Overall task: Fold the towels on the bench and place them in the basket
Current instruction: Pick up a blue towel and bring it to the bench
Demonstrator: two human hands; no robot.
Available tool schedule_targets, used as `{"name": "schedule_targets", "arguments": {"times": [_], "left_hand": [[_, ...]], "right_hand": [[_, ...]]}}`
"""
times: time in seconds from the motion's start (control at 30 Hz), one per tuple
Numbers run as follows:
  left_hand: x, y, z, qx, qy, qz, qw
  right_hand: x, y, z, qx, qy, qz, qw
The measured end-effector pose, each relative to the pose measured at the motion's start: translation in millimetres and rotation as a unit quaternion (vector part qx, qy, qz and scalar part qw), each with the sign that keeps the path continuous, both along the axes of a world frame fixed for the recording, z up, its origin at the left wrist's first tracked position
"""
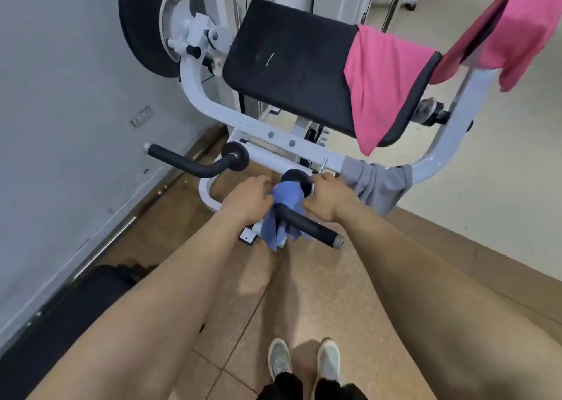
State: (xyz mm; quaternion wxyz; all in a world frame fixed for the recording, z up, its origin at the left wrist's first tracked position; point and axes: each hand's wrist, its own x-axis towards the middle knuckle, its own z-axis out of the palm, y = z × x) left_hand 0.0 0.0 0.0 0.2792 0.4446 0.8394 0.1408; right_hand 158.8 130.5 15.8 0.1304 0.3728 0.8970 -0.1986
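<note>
Head view: blue towel (287,199) draped over black handle (310,223); left hand (249,199) and right hand (330,197), fingers curled, grip it on either side. Pink towel (386,86) hangs over padded surface (289,65); grey towel (374,183) on white frame (441,150).

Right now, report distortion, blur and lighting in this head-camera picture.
Head view: strong wide-angle distortion, forearms swelling toward the bottom edge, white machine frame bowed. Head view: soft throughout, the upper-right pink towel most smeared, the blue towel legible. Head view: even light, faint shadows by the shoes, no strong glare.
</note>
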Motion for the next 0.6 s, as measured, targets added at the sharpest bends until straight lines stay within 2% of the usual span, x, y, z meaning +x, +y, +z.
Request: {"name": "schedule_targets", "arguments": {"times": [0.13, 0.23, 0.4, 0.5, 0.6], "left_hand": [[-9, 20, -38, 0.01, -0.109, 0.043, 0.993], [-10, 29, -63, 0.036, -0.164, 0.071, 0.983], [-11, 28, -65, 0.08, -0.132, 0.128, 0.98], [-10, 20, -46, 0.091, -0.107, 0.143, 0.98], [-7, 7, -19, 0.118, -0.125, 0.165, 0.971]], "right_hand": [[-26, 11, -33, -0.062, -0.013, 0.013, 0.998], [-36, 16, -54, -0.096, 0.024, 0.009, 0.995], [-32, 19, -59, -0.128, 0.086, -0.033, 0.987], [-33, 20, -38, -0.137, 0.117, -0.027, 0.983], [-37, 21, -3, -0.165, 0.168, -0.026, 0.972]]}}
